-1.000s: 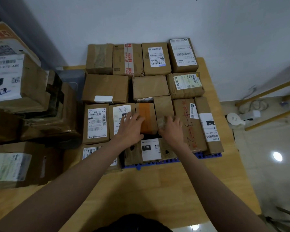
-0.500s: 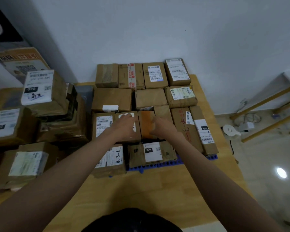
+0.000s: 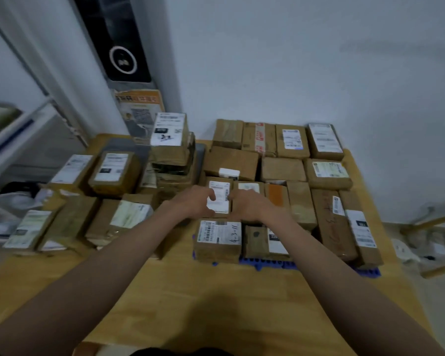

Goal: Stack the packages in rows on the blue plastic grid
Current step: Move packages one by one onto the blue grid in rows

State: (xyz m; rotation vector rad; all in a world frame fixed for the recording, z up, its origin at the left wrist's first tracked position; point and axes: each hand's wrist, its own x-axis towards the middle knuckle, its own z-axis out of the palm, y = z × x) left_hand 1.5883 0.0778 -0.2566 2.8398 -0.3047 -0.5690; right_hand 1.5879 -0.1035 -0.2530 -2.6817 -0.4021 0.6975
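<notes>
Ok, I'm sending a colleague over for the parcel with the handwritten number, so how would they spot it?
Start at the blue plastic grid on the wooden table and look along its near edge. The parcel sits at the left end of that front row, just below the person's left hand. Its white label bears "4-3-11" in pen; the label next to it has none.

Wooden table (image 3: 216, 299), white wall (image 3: 293, 60), perhaps a poster (image 3: 139, 109), dark panel (image 3: 118, 39)
</notes>
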